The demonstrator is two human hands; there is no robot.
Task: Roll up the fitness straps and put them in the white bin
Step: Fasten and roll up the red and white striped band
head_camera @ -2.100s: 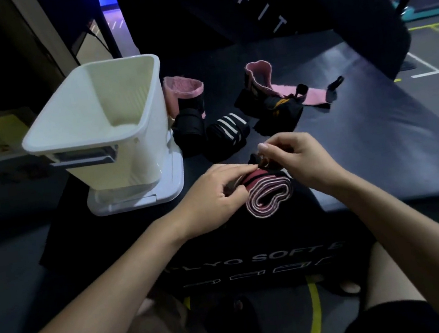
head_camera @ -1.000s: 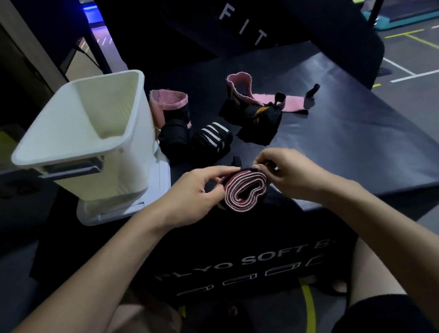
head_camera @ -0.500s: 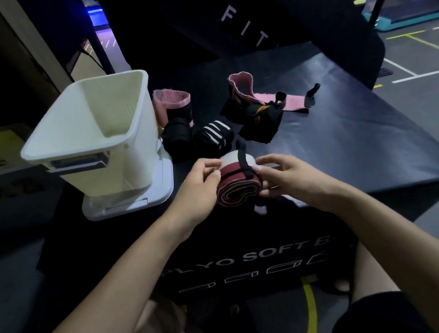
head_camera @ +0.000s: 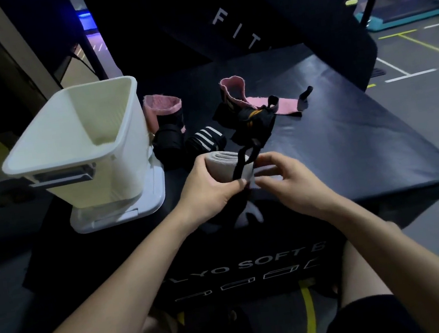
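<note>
The left hand grips the rolled strap above the worktop, so it cannot unwind; the right hand pinches its loose end, apparently fastening it. The white bin waits nearby, left.

black plyo box, white bin, straps

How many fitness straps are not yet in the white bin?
5, perhaps more: one roll held in both hands, a pink-and-black one beside the white bin at, a black roll, a striped roll, and an unrolled pink-and-black tangle that may hold two.
</note>
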